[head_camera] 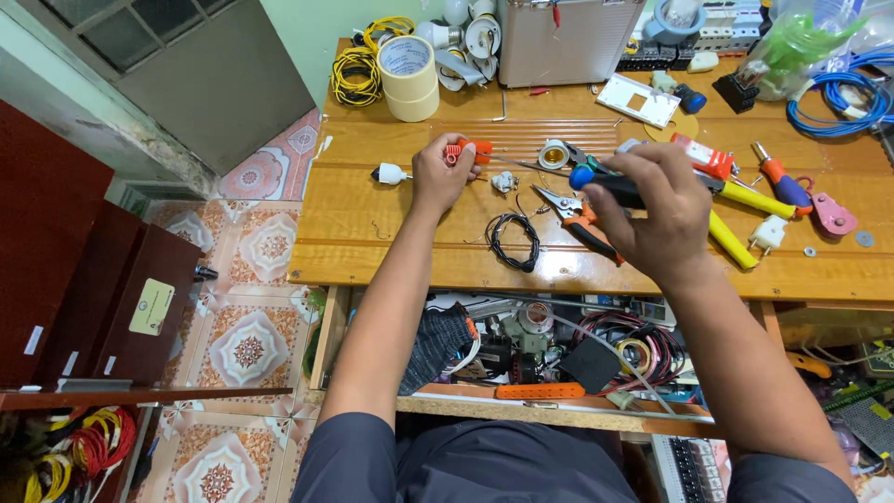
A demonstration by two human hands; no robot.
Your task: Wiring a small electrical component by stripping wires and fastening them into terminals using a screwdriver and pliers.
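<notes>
Bench, centre frame: two hands at small electrical work.
Left hand [441, 174] pinches orange tool [468, 150]; right hand [652, 210] grips blue-tipped screwdriver [605, 184]. Best handled steady, above the wooden table [372, 214].

Right hand [652, 219] hides most of the screwdriver [601, 182].

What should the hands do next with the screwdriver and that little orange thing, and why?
Probably bring the screwdriver tip onto the orange part. The right hand holds it pointing left toward the part in the left hand, its thin shaft seemingly just short of it.
</notes>
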